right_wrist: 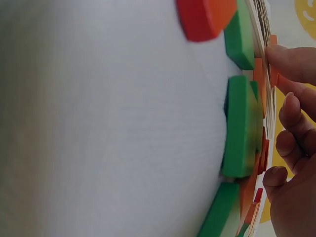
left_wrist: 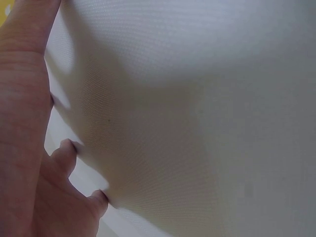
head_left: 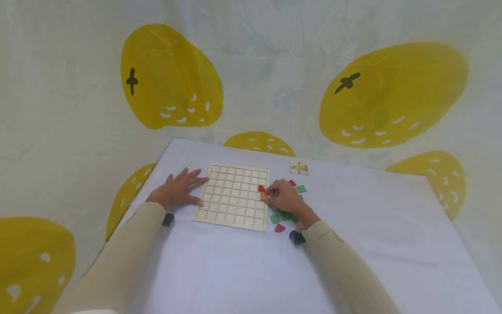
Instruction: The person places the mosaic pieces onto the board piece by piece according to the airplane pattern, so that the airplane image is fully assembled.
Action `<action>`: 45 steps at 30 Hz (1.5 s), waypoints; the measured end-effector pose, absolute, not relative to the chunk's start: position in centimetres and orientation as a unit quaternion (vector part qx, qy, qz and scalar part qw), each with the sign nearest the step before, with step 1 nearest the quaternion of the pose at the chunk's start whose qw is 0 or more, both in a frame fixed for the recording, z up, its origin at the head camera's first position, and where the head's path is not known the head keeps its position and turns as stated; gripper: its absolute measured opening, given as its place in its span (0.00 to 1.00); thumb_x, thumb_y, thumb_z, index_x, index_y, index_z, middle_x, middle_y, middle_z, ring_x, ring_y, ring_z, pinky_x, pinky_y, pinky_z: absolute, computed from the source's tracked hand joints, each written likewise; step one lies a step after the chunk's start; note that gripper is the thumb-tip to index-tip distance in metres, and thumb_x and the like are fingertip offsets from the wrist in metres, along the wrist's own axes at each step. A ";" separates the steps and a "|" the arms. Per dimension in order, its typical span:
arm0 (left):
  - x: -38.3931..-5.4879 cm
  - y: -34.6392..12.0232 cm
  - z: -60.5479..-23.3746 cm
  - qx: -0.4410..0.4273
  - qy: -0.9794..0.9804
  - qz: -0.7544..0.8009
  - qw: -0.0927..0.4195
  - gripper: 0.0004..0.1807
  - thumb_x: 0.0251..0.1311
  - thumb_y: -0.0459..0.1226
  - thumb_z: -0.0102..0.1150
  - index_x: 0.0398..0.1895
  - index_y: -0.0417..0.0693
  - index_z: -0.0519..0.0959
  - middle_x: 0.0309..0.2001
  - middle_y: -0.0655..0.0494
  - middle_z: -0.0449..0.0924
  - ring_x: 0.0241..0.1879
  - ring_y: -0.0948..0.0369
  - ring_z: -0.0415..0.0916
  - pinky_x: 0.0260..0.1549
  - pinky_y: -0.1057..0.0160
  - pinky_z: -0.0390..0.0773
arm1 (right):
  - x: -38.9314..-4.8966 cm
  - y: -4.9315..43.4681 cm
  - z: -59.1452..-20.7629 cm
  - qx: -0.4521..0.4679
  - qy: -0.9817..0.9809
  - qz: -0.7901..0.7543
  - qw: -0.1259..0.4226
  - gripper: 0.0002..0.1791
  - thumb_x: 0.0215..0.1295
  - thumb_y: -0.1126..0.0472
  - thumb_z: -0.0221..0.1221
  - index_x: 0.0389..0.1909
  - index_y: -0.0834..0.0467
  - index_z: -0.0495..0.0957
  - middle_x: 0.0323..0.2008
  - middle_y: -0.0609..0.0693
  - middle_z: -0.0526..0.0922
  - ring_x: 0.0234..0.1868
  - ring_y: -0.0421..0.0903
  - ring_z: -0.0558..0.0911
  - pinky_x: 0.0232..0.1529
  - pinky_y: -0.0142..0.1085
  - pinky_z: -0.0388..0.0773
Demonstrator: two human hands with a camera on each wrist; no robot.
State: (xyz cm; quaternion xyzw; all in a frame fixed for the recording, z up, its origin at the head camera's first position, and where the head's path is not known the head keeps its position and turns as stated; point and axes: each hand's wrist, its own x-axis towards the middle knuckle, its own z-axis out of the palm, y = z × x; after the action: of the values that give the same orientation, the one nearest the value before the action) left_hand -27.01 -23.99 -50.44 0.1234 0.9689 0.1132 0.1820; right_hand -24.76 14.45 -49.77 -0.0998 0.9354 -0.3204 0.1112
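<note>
A pale wooden grid board [head_left: 231,196] lies on the white-covered table. My left hand [head_left: 176,190] spreads its fingers at the board's left side, with the thumb and a fingertip touching its edge. A red quarter-circle tile [head_left: 261,188] sits in a cell of the right-hand column. Just below it, my right hand [head_left: 288,198] pinches an orange square tile [head_left: 264,197] between thumb and finger over the board's right edge. In the right wrist view the thumb presses that orange tile [right_wrist: 274,64] at the board's edge, with the other fingers curled loosely.
Green square tiles [head_left: 274,219] and a red quarter-circle tile [head_left: 279,228] lie right of the board; more are partly hidden under the right hand. Thick green tiles [right_wrist: 239,126] show in the right wrist view. A small pattern card [head_left: 299,167] lies behind the pile.
</note>
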 end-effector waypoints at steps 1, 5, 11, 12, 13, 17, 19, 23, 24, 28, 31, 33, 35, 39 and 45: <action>-27.0 -24.0 -50.4 0.123 0.969 0.115 0.183 0.55 0.44 0.72 0.70 0.80 0.81 0.60 0.87 0.58 0.43 0.86 0.40 0.31 0.74 0.21 0.34 | -24.8 14.4 -49.8 -0.099 0.935 -0.321 0.112 0.15 0.61 0.55 0.74 0.48 0.53 0.88 0.45 0.50 0.81 0.47 0.48 0.75 0.42 0.34 0.77; -27.0 -23.9 -50.3 0.121 0.968 0.119 0.186 0.55 0.46 0.70 0.71 0.80 0.80 0.60 0.87 0.57 0.43 0.85 0.40 0.30 0.74 0.21 0.33 | -24.9 14.3 -49.8 -0.106 0.933 -0.325 0.110 0.15 0.61 0.54 0.74 0.47 0.54 0.88 0.45 0.50 0.81 0.48 0.48 0.75 0.43 0.35 0.77; -27.0 -23.9 -50.2 0.121 0.969 0.114 0.185 0.54 0.46 0.69 0.71 0.80 0.80 0.60 0.87 0.58 0.44 0.85 0.39 0.31 0.74 0.21 0.34 | -25.0 14.2 -49.8 -0.105 0.932 -0.328 0.109 0.14 0.62 0.55 0.73 0.47 0.54 0.89 0.45 0.51 0.81 0.48 0.48 0.75 0.45 0.36 0.76; -27.0 -23.9 -50.2 0.122 0.969 0.113 0.184 0.54 0.46 0.69 0.71 0.80 0.80 0.60 0.87 0.57 0.44 0.85 0.39 0.32 0.74 0.21 0.35 | -25.0 14.1 -49.8 -0.103 0.933 -0.328 0.110 0.14 0.62 0.55 0.73 0.47 0.54 0.89 0.45 0.51 0.81 0.48 0.48 0.74 0.45 0.36 0.77; -26.9 -23.9 -50.2 0.123 0.969 0.113 0.183 0.54 0.47 0.69 0.71 0.80 0.80 0.60 0.87 0.57 0.44 0.85 0.39 0.32 0.74 0.21 0.35 | -25.0 14.1 -49.8 -0.102 0.933 -0.327 0.110 0.14 0.62 0.54 0.73 0.48 0.53 0.89 0.45 0.51 0.80 0.48 0.48 0.74 0.45 0.37 0.76; -26.9 -23.9 -50.2 0.121 0.970 0.107 0.183 0.54 0.46 0.70 0.70 0.80 0.80 0.60 0.87 0.57 0.44 0.85 0.39 0.32 0.75 0.21 0.36 | -25.2 14.0 -49.7 -0.104 0.933 -0.327 0.111 0.15 0.62 0.54 0.73 0.48 0.53 0.88 0.45 0.50 0.80 0.48 0.48 0.74 0.46 0.37 0.77; -27.0 -23.8 -50.1 0.121 0.970 0.109 0.183 0.55 0.46 0.71 0.70 0.80 0.80 0.60 0.87 0.57 0.44 0.85 0.40 0.32 0.75 0.21 0.35 | -25.2 14.0 -49.7 -0.109 0.933 -0.327 0.108 0.15 0.62 0.54 0.73 0.48 0.54 0.89 0.45 0.50 0.81 0.48 0.48 0.74 0.46 0.37 0.76; -27.1 -23.8 -50.1 0.123 0.969 0.114 0.180 0.54 0.47 0.70 0.71 0.80 0.79 0.60 0.87 0.57 0.44 0.86 0.40 0.31 0.75 0.22 0.34 | -25.3 13.9 -49.5 -0.107 0.931 -0.332 0.107 0.15 0.61 0.55 0.73 0.47 0.55 0.89 0.44 0.50 0.81 0.48 0.48 0.74 0.45 0.36 0.76; -27.1 -23.8 -50.1 0.125 0.969 0.116 0.179 0.54 0.47 0.70 0.71 0.80 0.79 0.60 0.87 0.56 0.44 0.85 0.39 0.31 0.75 0.21 0.34 | -25.3 13.9 -49.5 -0.106 0.930 -0.335 0.107 0.15 0.61 0.56 0.73 0.47 0.55 0.89 0.44 0.51 0.81 0.48 0.48 0.74 0.45 0.37 0.75; -27.1 -23.7 -50.0 0.124 0.968 0.116 0.185 0.54 0.47 0.68 0.72 0.80 0.78 0.61 0.87 0.56 0.44 0.85 0.38 0.32 0.74 0.20 0.35 | -25.2 13.8 -49.5 -0.100 0.929 -0.337 0.116 0.16 0.61 0.56 0.73 0.48 0.55 0.89 0.44 0.51 0.80 0.47 0.49 0.75 0.44 0.36 0.75; -27.1 -23.7 -50.1 0.124 0.968 0.117 0.187 0.54 0.47 0.69 0.71 0.80 0.78 0.61 0.87 0.56 0.44 0.85 0.38 0.31 0.74 0.21 0.34 | -25.3 13.8 -49.6 -0.091 0.929 -0.337 0.120 0.17 0.60 0.55 0.73 0.49 0.55 0.88 0.44 0.51 0.80 0.47 0.49 0.75 0.44 0.37 0.75; -27.0 -23.7 -50.1 0.124 0.968 0.117 0.184 0.54 0.47 0.70 0.71 0.80 0.79 0.61 0.87 0.57 0.44 0.85 0.39 0.31 0.75 0.21 0.35 | -25.4 13.7 -49.8 -0.091 0.930 -0.337 0.117 0.17 0.60 0.55 0.73 0.49 0.55 0.89 0.44 0.51 0.80 0.47 0.49 0.75 0.44 0.37 0.75; -26.9 -23.8 -50.1 0.125 0.969 0.118 0.180 0.54 0.46 0.71 0.70 0.80 0.80 0.61 0.87 0.57 0.44 0.85 0.39 0.32 0.74 0.21 0.35 | -25.5 13.8 -50.1 -0.093 0.929 -0.338 0.114 0.16 0.60 0.55 0.73 0.49 0.55 0.89 0.44 0.51 0.80 0.47 0.49 0.75 0.44 0.37 0.75; -26.9 -23.9 -50.2 0.125 0.968 0.117 0.182 0.55 0.44 0.72 0.70 0.79 0.80 0.61 0.87 0.57 0.44 0.85 0.39 0.32 0.74 0.21 0.35 | -25.6 13.8 -50.6 -0.103 0.931 -0.332 0.109 0.16 0.60 0.55 0.73 0.48 0.55 0.89 0.44 0.51 0.81 0.47 0.48 0.75 0.45 0.37 0.75; -27.0 -23.9 -50.3 0.116 0.968 0.117 0.188 0.55 0.43 0.72 0.71 0.79 0.81 0.61 0.87 0.58 0.44 0.86 0.40 0.32 0.75 0.22 0.34 | -25.6 13.6 -50.8 -0.100 0.931 -0.335 0.107 0.15 0.60 0.56 0.73 0.47 0.55 0.88 0.44 0.51 0.80 0.46 0.49 0.75 0.46 0.39 0.76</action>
State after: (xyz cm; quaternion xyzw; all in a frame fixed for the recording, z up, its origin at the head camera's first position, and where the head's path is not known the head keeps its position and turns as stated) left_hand -27.01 -23.92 -50.32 0.1165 0.9681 0.1174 0.1880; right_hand -25.63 13.59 -50.81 -0.1002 0.9309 -0.3348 0.1066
